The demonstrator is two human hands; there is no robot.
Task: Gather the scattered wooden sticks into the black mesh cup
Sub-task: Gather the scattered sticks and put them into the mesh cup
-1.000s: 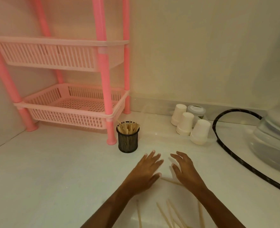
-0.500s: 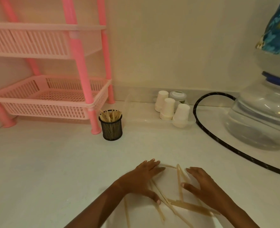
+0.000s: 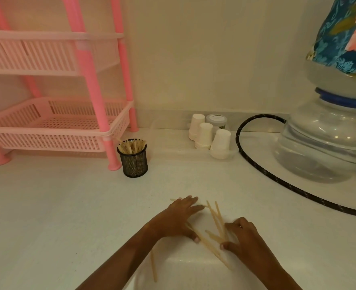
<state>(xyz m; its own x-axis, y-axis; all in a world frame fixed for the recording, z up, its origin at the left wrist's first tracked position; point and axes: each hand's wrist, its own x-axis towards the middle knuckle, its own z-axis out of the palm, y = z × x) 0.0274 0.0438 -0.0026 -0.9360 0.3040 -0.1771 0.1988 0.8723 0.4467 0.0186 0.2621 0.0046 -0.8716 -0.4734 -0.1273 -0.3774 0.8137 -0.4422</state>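
I'm bunching the wooden sticks [image 3: 213,217] on the surface: my left hand [image 3: 179,218] lies flat on them and my right hand [image 3: 243,237] pinches several. Next I lift the bundle across to the black mesh cup [image 3: 133,162], well apart.

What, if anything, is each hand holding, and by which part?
The right hand pinches a few sticks near their closer ends. The left hand holds nothing; it lies flat on other sticks.

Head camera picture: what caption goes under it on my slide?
Left hand and right hand touch scattered wooden sticks on the counter; the black mesh cup stands beside a pink rack.
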